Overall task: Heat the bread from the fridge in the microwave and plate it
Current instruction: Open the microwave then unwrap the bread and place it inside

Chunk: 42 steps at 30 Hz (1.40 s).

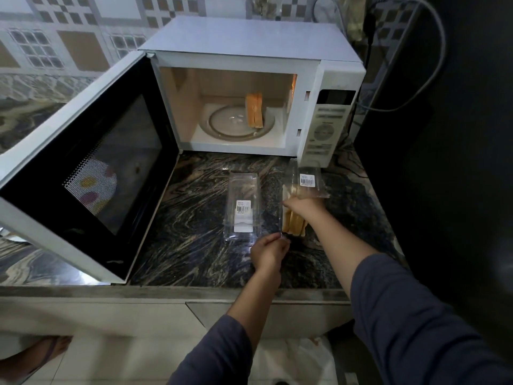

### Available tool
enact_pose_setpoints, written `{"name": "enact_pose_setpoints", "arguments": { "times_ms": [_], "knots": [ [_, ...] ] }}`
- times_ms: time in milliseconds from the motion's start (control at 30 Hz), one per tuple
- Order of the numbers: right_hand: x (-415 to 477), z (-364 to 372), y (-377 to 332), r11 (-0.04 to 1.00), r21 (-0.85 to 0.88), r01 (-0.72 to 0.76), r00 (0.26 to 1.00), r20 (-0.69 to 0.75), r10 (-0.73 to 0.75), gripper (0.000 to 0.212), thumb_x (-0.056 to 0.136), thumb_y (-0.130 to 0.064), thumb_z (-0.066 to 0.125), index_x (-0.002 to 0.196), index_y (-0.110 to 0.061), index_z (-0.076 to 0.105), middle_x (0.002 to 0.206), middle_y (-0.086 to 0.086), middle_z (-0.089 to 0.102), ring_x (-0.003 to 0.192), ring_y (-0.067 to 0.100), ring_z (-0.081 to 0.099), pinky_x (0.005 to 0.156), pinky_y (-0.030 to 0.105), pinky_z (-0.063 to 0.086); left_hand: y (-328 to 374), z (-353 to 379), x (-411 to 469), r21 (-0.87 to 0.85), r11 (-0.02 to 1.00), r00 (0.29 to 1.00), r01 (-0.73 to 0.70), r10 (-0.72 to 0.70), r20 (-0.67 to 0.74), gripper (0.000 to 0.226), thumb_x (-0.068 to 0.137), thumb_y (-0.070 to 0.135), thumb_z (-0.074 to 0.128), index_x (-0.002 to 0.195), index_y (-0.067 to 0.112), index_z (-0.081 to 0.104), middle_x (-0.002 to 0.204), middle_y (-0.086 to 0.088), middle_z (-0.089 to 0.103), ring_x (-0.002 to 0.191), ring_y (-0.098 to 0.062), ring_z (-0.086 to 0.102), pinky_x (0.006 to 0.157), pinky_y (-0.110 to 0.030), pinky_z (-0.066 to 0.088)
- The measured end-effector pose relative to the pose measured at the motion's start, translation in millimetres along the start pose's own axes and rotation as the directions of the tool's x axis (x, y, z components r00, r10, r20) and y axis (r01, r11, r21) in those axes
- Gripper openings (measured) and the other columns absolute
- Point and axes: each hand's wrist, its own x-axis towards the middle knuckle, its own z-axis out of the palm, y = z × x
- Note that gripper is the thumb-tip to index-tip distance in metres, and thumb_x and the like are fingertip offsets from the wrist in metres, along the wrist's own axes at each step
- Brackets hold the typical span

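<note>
Pinching container (315,190) edge, gripping bread (293,225).

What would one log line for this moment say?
microwave open | bread on turntable | left hand holds pack | right hand grips slices | empty pack beside

Warm lamp light glows inside the microwave (249,37). Right of it lies deep shadow. Far from it, straight lines bow.
</note>
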Motion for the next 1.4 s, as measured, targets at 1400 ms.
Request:
{"name": "enact_pose_setpoints", "arguments": {
  "times_ms": [1400],
  "knots": [
    [-128, -49, 118, 0.999, 0.027, -0.017, 0.965, -0.262, 0.023, 0.060, 0.078, -0.025, 0.069, 0.129, -0.006, 0.044, 0.131, 0.016, 0.046, 0.114, 0.032, 0.051, 0.077, 0.033, 0.044, -4, -94, -39, 0.854, 0.001, 0.691, -0.520, 0.589, 0.419, 0.034, 0.093, 0.015, 0.048, 0.125, 0.006, 0.056, 0.129, -0.013, 0.050, 0.117, -0.030, 0.044, 0.099, -0.037, 0.036]
  ]
}}
